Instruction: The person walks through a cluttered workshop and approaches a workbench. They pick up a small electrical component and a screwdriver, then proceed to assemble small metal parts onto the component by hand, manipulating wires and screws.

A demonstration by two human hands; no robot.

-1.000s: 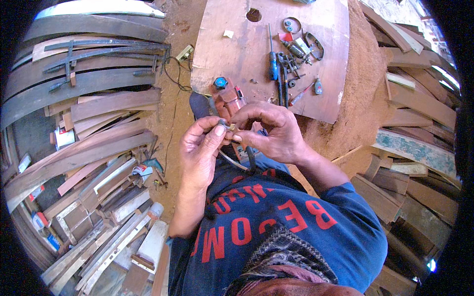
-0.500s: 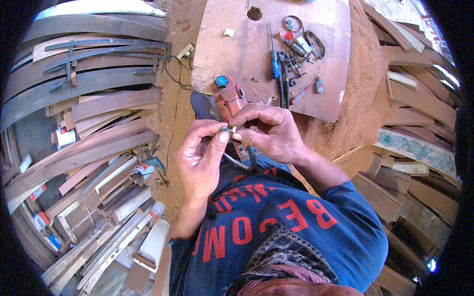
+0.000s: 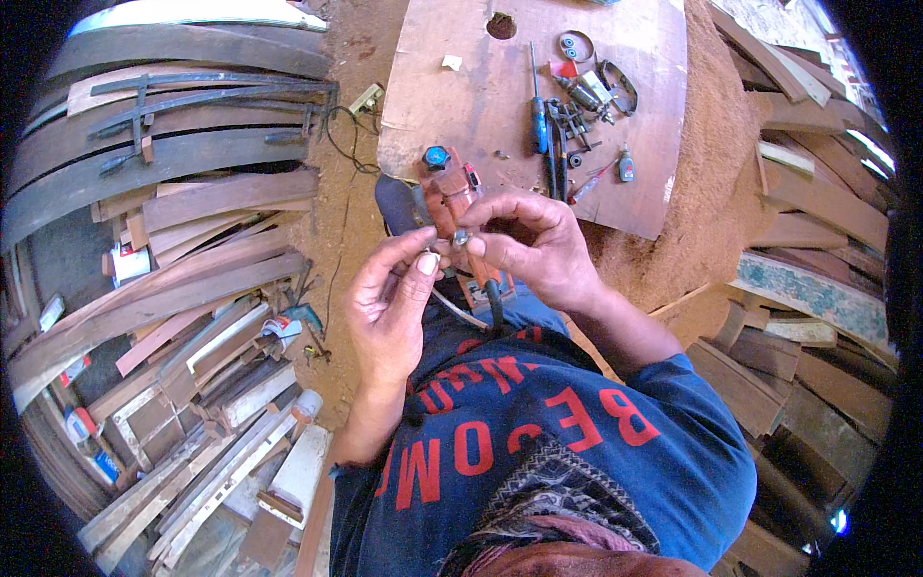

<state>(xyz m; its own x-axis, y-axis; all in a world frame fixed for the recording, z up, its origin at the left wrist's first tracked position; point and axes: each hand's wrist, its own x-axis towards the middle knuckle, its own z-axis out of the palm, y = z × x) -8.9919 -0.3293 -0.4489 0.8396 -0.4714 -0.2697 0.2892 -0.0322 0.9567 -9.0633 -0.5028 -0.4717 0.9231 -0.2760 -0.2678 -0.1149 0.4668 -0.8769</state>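
Note:
My right hand (image 3: 538, 252) pinches a small shiny metal piece (image 3: 461, 237) between thumb and forefinger; its exact kind is too small to tell. Close beside it, my left hand (image 3: 386, 303) has thumb and forefinger pressed together. A tiny pale bit shows at those fingertips, too small to name. The two hands are slightly apart. Under them lies an orange-red power tool (image 3: 448, 181) with a blue round part (image 3: 436, 158) at its far end and a dark cord (image 3: 494, 306) at its near end. My fingers cover part of its body.
Beyond the hands, a wooden board (image 3: 423, 106) bears a blue-handled screwdriver (image 3: 538, 125), dark metal parts (image 3: 569, 125), a strap ring (image 3: 620, 87), and a small bottle (image 3: 626, 163). Stacked planks (image 3: 231, 197) line the left; more timber (image 3: 817, 202) lies right. Sawdust (image 3: 716, 144) borders the board.
My hands have drawn slightly apart. The small pieces that met between my fingertips are separated, the shiny metal one now in my right fingers.

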